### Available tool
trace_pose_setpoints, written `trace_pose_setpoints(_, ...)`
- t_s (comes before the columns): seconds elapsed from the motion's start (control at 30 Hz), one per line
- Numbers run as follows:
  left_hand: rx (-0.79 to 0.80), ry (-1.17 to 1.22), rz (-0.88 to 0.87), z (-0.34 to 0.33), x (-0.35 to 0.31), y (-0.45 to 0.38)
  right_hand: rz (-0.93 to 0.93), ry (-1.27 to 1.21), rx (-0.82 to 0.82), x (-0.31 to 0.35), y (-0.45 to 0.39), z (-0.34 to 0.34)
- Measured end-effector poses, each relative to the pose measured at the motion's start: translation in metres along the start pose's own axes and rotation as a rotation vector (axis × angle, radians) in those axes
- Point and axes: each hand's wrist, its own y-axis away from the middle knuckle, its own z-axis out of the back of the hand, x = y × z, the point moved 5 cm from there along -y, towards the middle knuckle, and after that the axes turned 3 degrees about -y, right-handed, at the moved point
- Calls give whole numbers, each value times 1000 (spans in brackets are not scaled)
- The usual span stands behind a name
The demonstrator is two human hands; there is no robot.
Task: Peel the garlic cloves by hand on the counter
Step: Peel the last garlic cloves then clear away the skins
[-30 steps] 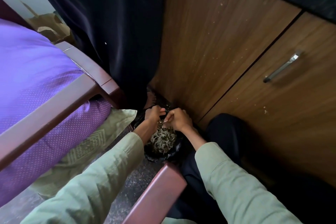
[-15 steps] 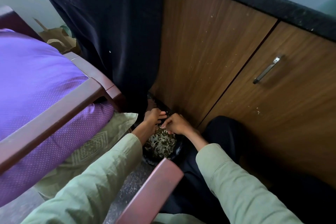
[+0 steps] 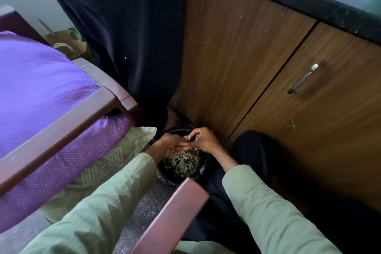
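Both hands [image 3: 191, 143] shifted slightly above the peel-filled bin [image 3: 181, 166].

A purple dotted cushion [image 3: 41, 97] sits in a dark red-brown chair frame [image 3: 68, 117] at the left. Behind it a crumpled brown paper bag [image 3: 68, 44] stands against the pale wall. A black curtain [image 3: 123, 33] hangs down beside the wood-grain cabinet [image 3: 233, 64], whose right-hand door carries a slanted metal handle [image 3: 304, 78]. A dark speckled worktop [image 3: 309, 4] edge runs above the cabinet. Low in the middle, a black bin [image 3: 175, 177] holds dry greenish scraps [image 3: 183, 163]. A second red-brown armrest [image 3: 171, 218] crosses the foreground over speckled floor [image 3: 142, 212].
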Motion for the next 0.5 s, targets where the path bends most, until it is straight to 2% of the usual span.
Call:
trace_pose_setpoints(0.1, -18, 7, -27, 5, 2, -1, 52, 75, 43, 3, 1, -7)
trace_pose_setpoints(0.27, -124, -40, -123, 12, 2, -3, 62, 26, 146, 7, 6, -13)
trace_pose_setpoints(0.33, -180, -174, -168, 15, 2, -4, 66, 5, 152, 9, 9, -10)
trace_pose_setpoints(0.43, -278, -474, -244, 19, -4, -5, 62, 0, 60, 13, 12, 1)
trace_pose_setpoints(0.5, -261, -590, -228, 16, -7, -4, 54, 28, -12, 15, 15, 8)
